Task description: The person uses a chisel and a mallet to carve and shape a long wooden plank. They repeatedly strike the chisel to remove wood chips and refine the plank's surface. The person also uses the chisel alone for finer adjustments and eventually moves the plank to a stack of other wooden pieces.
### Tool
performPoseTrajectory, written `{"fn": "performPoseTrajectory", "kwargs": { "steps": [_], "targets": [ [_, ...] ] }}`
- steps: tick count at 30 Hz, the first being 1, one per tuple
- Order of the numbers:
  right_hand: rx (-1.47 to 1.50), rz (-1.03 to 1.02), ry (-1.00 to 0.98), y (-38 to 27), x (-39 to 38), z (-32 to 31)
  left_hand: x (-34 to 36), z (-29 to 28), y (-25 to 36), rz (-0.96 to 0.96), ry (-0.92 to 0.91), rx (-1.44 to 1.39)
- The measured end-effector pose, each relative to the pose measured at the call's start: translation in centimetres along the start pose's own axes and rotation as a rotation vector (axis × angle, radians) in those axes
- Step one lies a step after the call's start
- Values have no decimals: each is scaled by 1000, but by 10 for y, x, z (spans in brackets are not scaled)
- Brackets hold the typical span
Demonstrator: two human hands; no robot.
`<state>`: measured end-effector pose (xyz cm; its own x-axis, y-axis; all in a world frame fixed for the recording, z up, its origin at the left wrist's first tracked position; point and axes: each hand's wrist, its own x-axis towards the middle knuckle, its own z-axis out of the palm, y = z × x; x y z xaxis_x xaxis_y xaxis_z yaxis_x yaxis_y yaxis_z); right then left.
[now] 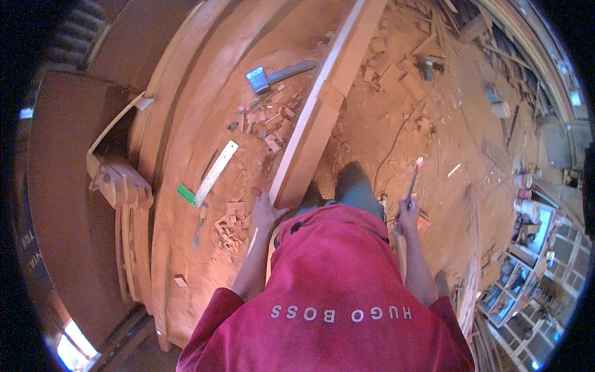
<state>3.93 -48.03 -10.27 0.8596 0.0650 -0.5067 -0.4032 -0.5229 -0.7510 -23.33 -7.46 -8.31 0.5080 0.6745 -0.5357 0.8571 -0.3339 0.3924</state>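
Observation:
A long squared wooden beam (pixel 310 133) runs from the far edge toward my body, with a lapped joint partway along it. My left hand (pixel 266 214) grips its near end, the thumb laid across the wood and the fingers along the left side. In my right hand (pixel 408 217) is a slim dark-shafted tool (pixel 413 180) with a pale, bright tip pointing away from me; its exact kind is unclear. To the left of the beam lie a try square (pixel 217 170) with a green stock and a chisel-like tool (pixel 199 226).
A blue-headed axe (pixel 257 80) lies at the far left, near wood offcuts (pixel 273 124). More chips (pixel 230 223) sit beside my left arm. A cable (pixel 403 127) trails over the floor on the right. Long boards (pixel 164 142) line the left; trays (pixel 508 285) stand right.

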Motion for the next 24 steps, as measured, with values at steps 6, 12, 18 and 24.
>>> {"fn": "performPoseTrajectory", "kwargs": {
  "steps": [6, 12, 18, 24],
  "targets": [
    [-157, -282, -198, -152, 20, 78, -10, -13, 16, -95, 32, -151],
    [-427, -562, -369, -234, 55, 132, -47, 6, 21, -26, 334, -47],
    [-460, -683, -502, -313, 99, 177, -60, 30, 10, -95, 397, 148],
    [-343, -580, -540, -347, 139, 177, -20, -35, 34, -292, 26, -440]
  ]
}}
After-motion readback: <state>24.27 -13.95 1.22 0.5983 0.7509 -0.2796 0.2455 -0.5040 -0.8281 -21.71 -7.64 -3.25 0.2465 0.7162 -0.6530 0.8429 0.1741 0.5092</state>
